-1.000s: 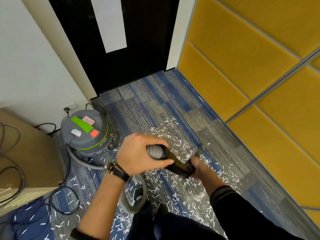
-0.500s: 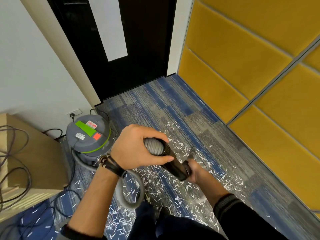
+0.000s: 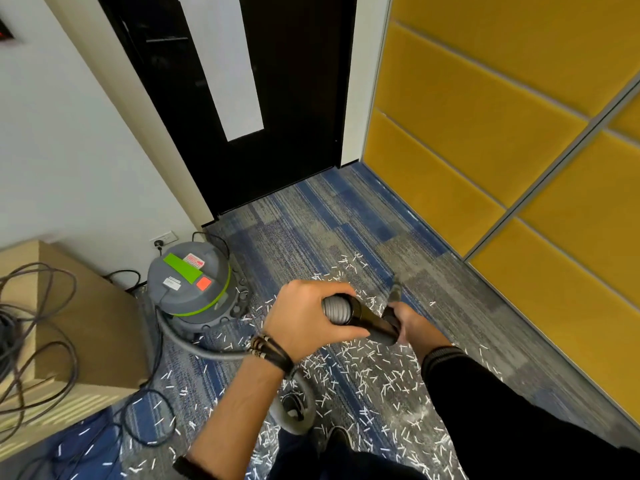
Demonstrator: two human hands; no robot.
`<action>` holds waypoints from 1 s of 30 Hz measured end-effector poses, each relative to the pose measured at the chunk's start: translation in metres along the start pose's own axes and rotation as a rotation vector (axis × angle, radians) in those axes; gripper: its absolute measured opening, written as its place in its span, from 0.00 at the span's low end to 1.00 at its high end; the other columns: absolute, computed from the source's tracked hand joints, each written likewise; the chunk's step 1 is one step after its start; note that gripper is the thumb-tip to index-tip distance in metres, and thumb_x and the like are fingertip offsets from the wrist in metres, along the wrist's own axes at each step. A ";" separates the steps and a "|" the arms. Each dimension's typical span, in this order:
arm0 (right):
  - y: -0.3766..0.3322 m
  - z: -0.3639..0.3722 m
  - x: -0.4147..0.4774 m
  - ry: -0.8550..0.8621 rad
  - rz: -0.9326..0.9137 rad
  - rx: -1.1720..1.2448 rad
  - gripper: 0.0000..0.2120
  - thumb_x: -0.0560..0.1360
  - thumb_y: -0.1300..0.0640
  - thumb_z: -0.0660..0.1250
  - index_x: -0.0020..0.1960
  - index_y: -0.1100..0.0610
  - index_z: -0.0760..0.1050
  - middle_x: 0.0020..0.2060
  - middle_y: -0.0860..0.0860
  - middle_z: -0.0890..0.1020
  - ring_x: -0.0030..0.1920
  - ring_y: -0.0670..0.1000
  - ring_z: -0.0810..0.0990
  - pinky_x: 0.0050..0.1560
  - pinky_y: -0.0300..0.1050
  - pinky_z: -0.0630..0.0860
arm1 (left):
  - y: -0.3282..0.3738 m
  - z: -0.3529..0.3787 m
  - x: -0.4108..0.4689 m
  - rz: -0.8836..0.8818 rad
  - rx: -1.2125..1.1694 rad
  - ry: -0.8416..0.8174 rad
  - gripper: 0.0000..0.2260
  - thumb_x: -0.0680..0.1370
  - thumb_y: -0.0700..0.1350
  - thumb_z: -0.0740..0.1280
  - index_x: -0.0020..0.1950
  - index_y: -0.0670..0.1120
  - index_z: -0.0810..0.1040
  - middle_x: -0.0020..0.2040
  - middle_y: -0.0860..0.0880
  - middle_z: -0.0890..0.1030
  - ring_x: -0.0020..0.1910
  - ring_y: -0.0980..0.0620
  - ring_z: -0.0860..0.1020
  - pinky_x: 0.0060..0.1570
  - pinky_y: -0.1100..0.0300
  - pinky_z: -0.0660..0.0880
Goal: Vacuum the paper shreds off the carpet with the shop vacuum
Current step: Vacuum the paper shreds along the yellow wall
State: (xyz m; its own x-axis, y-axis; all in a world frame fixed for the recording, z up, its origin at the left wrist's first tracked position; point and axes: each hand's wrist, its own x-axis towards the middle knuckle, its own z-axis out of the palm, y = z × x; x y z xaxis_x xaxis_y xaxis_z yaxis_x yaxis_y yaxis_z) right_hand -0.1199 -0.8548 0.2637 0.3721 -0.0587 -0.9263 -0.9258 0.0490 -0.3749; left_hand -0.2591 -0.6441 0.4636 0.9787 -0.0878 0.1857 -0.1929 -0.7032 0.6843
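Note:
White paper shreds lie scattered over the blue-grey carpet. A grey shop vacuum with a green band stands at the left by the wall. Its grey ribbed hose loops along the floor up to a black wand. My left hand grips the hose end where it joins the wand. My right hand holds the wand lower down. The nozzle tip points at the carpet just past my right hand.
A black door closes off the far end, and yellow padded panels line the right side. A cardboard box with loose cables sits at the left. The vacuum's cord runs to a wall socket.
Both hands and the wand have shifted slightly forward and to the right over the shreds. The view has tilted up a little toward the door.

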 end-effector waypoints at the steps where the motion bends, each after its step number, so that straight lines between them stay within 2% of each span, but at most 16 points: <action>1: 0.001 0.004 -0.003 -0.028 0.018 -0.001 0.13 0.82 0.48 0.59 0.56 0.58 0.68 0.41 0.57 0.79 0.40 0.57 0.80 0.38 0.57 0.82 | 0.000 0.002 0.000 -0.020 0.013 0.006 0.21 0.65 0.63 0.82 0.53 0.58 0.86 0.47 0.61 0.86 0.46 0.61 0.83 0.52 0.57 0.81; 3: 0.001 0.017 -0.004 -0.062 0.009 -0.048 0.13 0.83 0.49 0.58 0.47 0.59 0.69 0.38 0.56 0.77 0.38 0.56 0.77 0.45 0.55 0.79 | 0.002 0.000 0.000 -0.029 0.042 0.011 0.21 0.65 0.65 0.79 0.54 0.58 0.86 0.48 0.60 0.87 0.46 0.62 0.83 0.52 0.59 0.81; 4: -0.001 0.024 -0.005 -0.089 0.010 -0.061 0.13 0.83 0.50 0.58 0.45 0.59 0.68 0.37 0.56 0.76 0.37 0.56 0.76 0.45 0.53 0.79 | 0.003 -0.002 0.000 -0.027 0.050 0.015 0.21 0.65 0.65 0.78 0.54 0.57 0.86 0.48 0.60 0.87 0.46 0.62 0.84 0.52 0.60 0.81; 5: -0.004 0.029 -0.008 -0.114 0.007 -0.091 0.13 0.83 0.51 0.57 0.44 0.58 0.68 0.37 0.56 0.75 0.36 0.55 0.76 0.40 0.48 0.80 | 0.004 -0.005 0.000 -0.023 0.053 0.020 0.21 0.66 0.66 0.77 0.54 0.57 0.86 0.48 0.60 0.87 0.47 0.62 0.84 0.52 0.61 0.81; 7: -0.010 0.036 -0.009 -0.146 -0.001 -0.130 0.10 0.83 0.52 0.57 0.48 0.58 0.69 0.37 0.56 0.76 0.34 0.54 0.77 0.28 0.43 0.78 | 0.006 -0.007 0.005 -0.011 0.054 0.017 0.21 0.66 0.65 0.77 0.55 0.57 0.87 0.49 0.60 0.87 0.48 0.63 0.84 0.54 0.62 0.81; 8: -0.012 0.038 -0.010 -0.161 -0.001 -0.124 0.10 0.83 0.53 0.57 0.49 0.58 0.70 0.37 0.56 0.76 0.34 0.54 0.77 0.27 0.43 0.77 | 0.006 -0.007 0.008 -0.003 0.050 0.012 0.20 0.66 0.63 0.78 0.55 0.57 0.87 0.50 0.60 0.87 0.48 0.63 0.84 0.55 0.63 0.80; 12: -0.007 0.026 -0.010 -0.150 -0.035 -0.018 0.11 0.83 0.53 0.56 0.47 0.58 0.68 0.36 0.55 0.75 0.33 0.53 0.75 0.28 0.41 0.75 | 0.003 0.000 0.019 0.036 -0.005 0.003 0.20 0.65 0.59 0.82 0.54 0.54 0.87 0.50 0.60 0.87 0.49 0.64 0.84 0.55 0.67 0.79; 15: 0.000 0.000 -0.007 -0.075 -0.048 0.046 0.11 0.83 0.51 0.57 0.47 0.58 0.68 0.36 0.56 0.76 0.34 0.54 0.76 0.32 0.45 0.76 | 0.004 0.008 0.021 0.028 -0.023 -0.043 0.20 0.65 0.63 0.80 0.53 0.56 0.87 0.49 0.63 0.86 0.49 0.66 0.83 0.55 0.68 0.78; 17: 0.008 -0.025 -0.003 -0.017 -0.066 0.047 0.13 0.84 0.51 0.56 0.45 0.58 0.68 0.32 0.56 0.77 0.33 0.54 0.77 0.33 0.47 0.74 | 0.005 0.017 0.025 -0.025 0.021 -0.102 0.23 0.65 0.68 0.78 0.55 0.58 0.87 0.49 0.63 0.86 0.49 0.66 0.83 0.56 0.64 0.79; 20: 0.030 -0.070 0.005 0.060 -0.044 0.126 0.19 0.84 0.49 0.54 0.37 0.56 0.63 0.19 0.53 0.72 0.22 0.52 0.74 0.27 0.42 0.70 | 0.013 0.037 0.028 -0.118 0.109 -0.252 0.26 0.65 0.74 0.73 0.53 0.59 0.87 0.47 0.63 0.86 0.46 0.65 0.83 0.55 0.59 0.81; 22: 0.052 -0.098 0.009 0.119 -0.004 0.138 0.19 0.84 0.49 0.54 0.38 0.56 0.64 0.20 0.53 0.73 0.23 0.52 0.74 0.25 0.41 0.71 | 0.022 0.056 0.026 -0.105 0.122 -0.369 0.25 0.66 0.75 0.72 0.51 0.58 0.87 0.43 0.63 0.85 0.42 0.64 0.82 0.50 0.57 0.81; 24: 0.064 -0.113 0.007 0.141 -0.018 0.133 0.19 0.85 0.50 0.51 0.37 0.56 0.63 0.19 0.52 0.72 0.25 0.53 0.73 0.26 0.41 0.71 | 0.032 0.068 0.023 -0.061 0.129 -0.420 0.25 0.67 0.76 0.70 0.51 0.58 0.86 0.41 0.63 0.85 0.41 0.63 0.81 0.47 0.56 0.81; 30: 0.051 -0.088 -0.018 0.043 -0.061 0.196 0.15 0.85 0.53 0.53 0.43 0.59 0.67 0.33 0.56 0.74 0.32 0.55 0.73 0.33 0.47 0.73 | 0.054 0.045 0.031 0.119 0.207 -0.307 0.21 0.70 0.73 0.70 0.49 0.59 0.86 0.39 0.62 0.84 0.37 0.61 0.81 0.43 0.60 0.79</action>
State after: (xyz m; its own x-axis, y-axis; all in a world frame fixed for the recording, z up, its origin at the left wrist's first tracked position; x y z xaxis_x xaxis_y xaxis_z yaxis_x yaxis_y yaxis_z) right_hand -0.1792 -0.9392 0.2643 0.4201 -0.1097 -0.9008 -0.8693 0.2365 -0.4341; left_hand -0.2359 -0.7166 0.4753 0.9320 -0.3621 0.0137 -0.3185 -0.8005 0.5077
